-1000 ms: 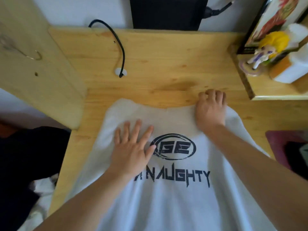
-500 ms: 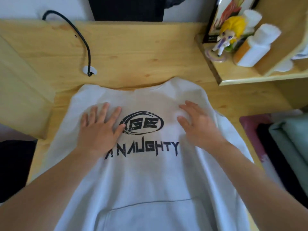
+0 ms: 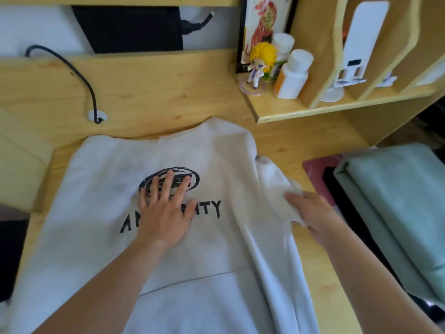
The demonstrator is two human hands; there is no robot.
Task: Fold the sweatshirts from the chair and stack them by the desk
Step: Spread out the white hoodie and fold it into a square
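The left hand [image 3: 166,210] lay flat with fingers spread on the printed chest of the white sweatshirt [image 3: 101,213], covering part of the black logo. The right hand [image 3: 315,213] gripped a bunched fold of the garment's right sleeve near the shoulder. The sweatshirt was spread front-up on the wooden desk [image 3: 149,92], collar at the far side. A folded pale green cloth [image 3: 395,203] lay at the right, and a yellow-haired figurine [image 3: 260,63] stood on the far shelf.

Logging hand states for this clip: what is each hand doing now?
Left hand: open, flat on the sweatshirt print.
Right hand: fingers gripping the sweatshirt's right sleeve.
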